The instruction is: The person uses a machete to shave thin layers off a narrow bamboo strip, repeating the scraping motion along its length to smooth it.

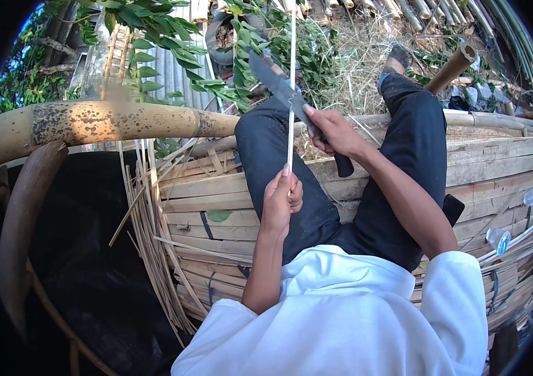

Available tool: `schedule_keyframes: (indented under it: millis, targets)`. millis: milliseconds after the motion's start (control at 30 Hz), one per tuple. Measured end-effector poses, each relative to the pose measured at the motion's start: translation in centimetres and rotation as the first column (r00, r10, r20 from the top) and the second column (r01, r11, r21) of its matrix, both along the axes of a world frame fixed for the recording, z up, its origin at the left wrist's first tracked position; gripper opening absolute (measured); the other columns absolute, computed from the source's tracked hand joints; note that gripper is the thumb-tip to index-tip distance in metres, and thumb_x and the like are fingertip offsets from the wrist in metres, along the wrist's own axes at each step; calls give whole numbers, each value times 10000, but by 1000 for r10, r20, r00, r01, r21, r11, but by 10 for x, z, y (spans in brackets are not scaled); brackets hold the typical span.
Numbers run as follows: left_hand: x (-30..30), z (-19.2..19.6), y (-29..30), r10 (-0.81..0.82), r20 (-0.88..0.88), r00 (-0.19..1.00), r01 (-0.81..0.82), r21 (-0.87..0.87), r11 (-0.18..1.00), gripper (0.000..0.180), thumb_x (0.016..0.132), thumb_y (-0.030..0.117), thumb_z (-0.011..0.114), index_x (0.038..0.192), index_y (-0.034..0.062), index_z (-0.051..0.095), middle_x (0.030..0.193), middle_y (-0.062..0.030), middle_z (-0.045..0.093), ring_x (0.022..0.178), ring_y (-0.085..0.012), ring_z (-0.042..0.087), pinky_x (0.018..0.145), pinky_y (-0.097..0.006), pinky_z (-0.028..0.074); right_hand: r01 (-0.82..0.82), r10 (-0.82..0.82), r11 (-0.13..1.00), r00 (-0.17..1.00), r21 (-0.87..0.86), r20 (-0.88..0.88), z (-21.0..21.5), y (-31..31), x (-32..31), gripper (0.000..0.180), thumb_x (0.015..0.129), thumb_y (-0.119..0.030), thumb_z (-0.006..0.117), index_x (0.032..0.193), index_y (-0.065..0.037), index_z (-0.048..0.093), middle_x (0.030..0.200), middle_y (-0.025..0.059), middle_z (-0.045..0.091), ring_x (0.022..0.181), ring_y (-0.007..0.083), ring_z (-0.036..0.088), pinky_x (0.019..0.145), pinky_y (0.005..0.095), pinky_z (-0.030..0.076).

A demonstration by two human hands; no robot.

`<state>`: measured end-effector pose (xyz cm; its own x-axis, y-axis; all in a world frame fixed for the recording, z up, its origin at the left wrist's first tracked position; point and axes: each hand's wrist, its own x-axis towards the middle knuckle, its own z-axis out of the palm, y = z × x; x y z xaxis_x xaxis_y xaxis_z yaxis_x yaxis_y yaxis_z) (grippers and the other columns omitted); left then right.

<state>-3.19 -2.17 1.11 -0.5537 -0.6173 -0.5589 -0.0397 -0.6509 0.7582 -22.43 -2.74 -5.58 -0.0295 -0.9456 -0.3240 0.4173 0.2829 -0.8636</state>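
My left hand (281,199) pinches the lower end of a thin pale bamboo strip (291,75) that stands upright and runs to the top of the view. My right hand (332,133) grips the dark handle of a large knife (274,80). The dark blade points up and to the left and crosses the strip just above my right hand. Both hands are over my lap, between my knees in dark trousers. I sit on a platform of bamboo slats (498,163).
A thick speckled bamboo pole (110,122) lies across the left. A bundle of thin bamboo strips (154,232) hangs over the platform's left edge beside a black sheet (85,250). Leafy branches (172,50), straw and more bamboo poles (454,66) fill the ground ahead.
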Motion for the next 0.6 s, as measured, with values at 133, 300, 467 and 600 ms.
schedule_keyframes:
  millis: [133,300,467,600]
  targets:
    - [3,-2,-5,47,22,999,-47,-18,999,351,1014,341,356,746,115,364,545,61,249,445,-25,201,383,-189,181,-27,29,997,999,-69,35,-6,1,2,501,986,-463,383,730,-55,521,471,-2,439,342,70,368,332,220,282]
    - [-1,2,-1,43,24,999,-43,1,999,353,1012,345,362,741,118,363,546,63,250,445,-26,203,382,-186,182,-196,198,980,976,-21,93,4,7,11,494,988,-460,379,740,-56,515,458,3,434,335,70,364,327,216,280]
    - [-5,1,-4,28,22,999,-28,-8,1000,356,1013,346,359,738,121,364,549,61,253,445,-27,205,384,-185,185,49,-42,997,991,-57,128,-5,-2,-2,496,987,-458,384,734,-53,519,454,10,434,341,75,383,330,221,295]
    - [-1,-1,-5,46,40,998,-45,-21,999,353,1016,338,354,735,124,362,550,59,255,445,-27,205,385,-184,188,-151,146,986,987,-71,-72,-6,4,8,545,974,-500,383,696,-52,521,459,7,451,340,73,383,325,226,287]
